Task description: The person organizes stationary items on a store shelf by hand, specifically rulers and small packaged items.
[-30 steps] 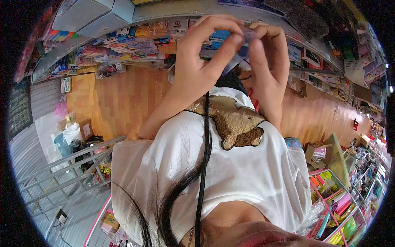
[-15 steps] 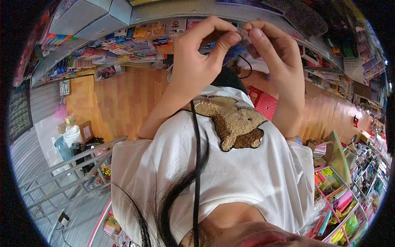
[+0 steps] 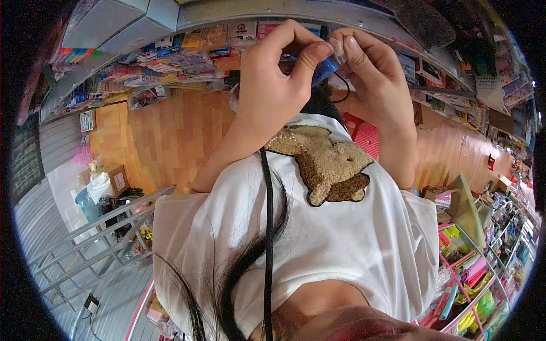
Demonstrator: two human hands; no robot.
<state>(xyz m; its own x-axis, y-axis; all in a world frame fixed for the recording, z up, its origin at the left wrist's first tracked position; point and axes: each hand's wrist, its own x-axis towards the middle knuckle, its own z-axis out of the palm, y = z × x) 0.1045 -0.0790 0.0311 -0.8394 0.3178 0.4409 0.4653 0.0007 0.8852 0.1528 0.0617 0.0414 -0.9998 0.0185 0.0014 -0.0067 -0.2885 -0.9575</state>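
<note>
Both hands are raised together in front of a shelf. My left hand (image 3: 278,68) has its thumb and forefinger pinched on the edge of a small clear plastic packet (image 3: 338,52) with blue showing in its lower part. Most of the packet lies hidden behind the fingers of this hand. Close beside it, my right hand (image 3: 372,71) pinches the packet's other edge between thumb and bent forefinger. A whitish bit of plastic shows at that thumb tip. What the packet contains cannot be made out.
A shelf of packaged goods (image 3: 196,42) runs along the front, with a large pale box (image 3: 122,25) at its left. A metal ladder (image 3: 96,238) stands at left. Wire bins of colourful goods (image 3: 466,267) are at lower right. A red stool-like object (image 3: 364,136) sits below.
My right hand has shifted slightly left and its wrist has turned. More of the packet's blue part now shows between the hands. My left hand has barely moved.
</note>
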